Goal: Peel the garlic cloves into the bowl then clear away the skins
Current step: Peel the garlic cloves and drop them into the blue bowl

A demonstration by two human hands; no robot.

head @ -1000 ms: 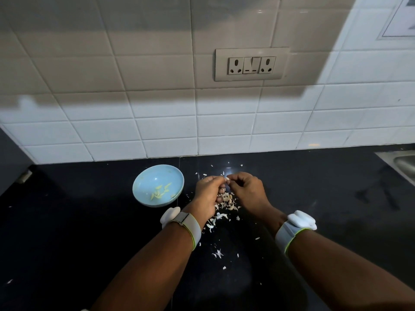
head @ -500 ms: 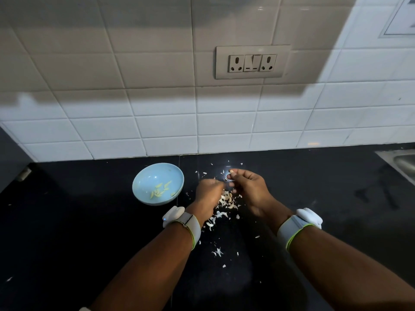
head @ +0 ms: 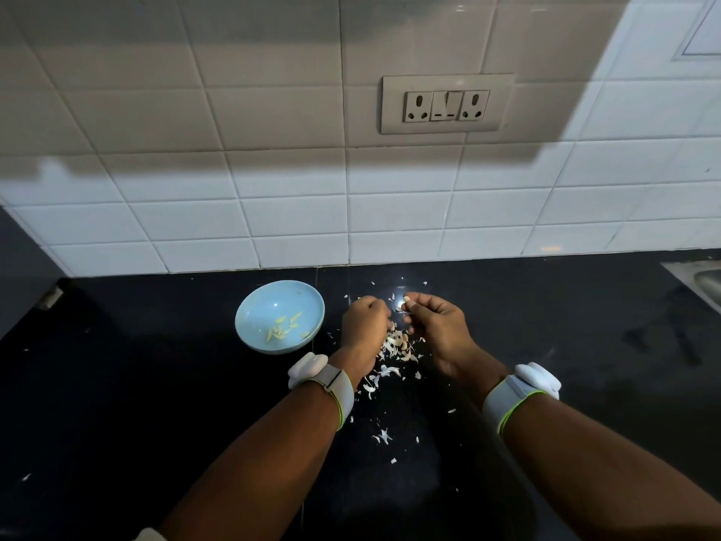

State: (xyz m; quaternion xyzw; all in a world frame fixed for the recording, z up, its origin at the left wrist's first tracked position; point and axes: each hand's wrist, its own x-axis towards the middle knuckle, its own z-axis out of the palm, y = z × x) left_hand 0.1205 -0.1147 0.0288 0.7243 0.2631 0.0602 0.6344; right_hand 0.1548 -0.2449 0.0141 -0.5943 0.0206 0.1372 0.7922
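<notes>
A pale blue bowl [head: 249,314] sits on the black counter and holds several peeled yellowish cloves [head: 283,328]. Right of it lies a pile of garlic cloves and white skins [head: 398,345]. My right hand [head: 437,326] hovers over the pile and pinches a small garlic clove [head: 406,299] at its fingertips. Just left of it, my left hand [head: 364,322] is curled into a fist, its fingers down near the pile; what it holds is hidden.
Skin flakes [head: 384,437] are scattered over the black counter [head: 156,404] toward me and behind the pile. A tiled wall with a socket panel [head: 446,104] rises behind. A steel sink edge [head: 702,279] shows at the far right.
My hands have drawn apart: they met at the fingertips a second ago, and now the right hand holds the clove alone while the left has dropped toward the pile.
</notes>
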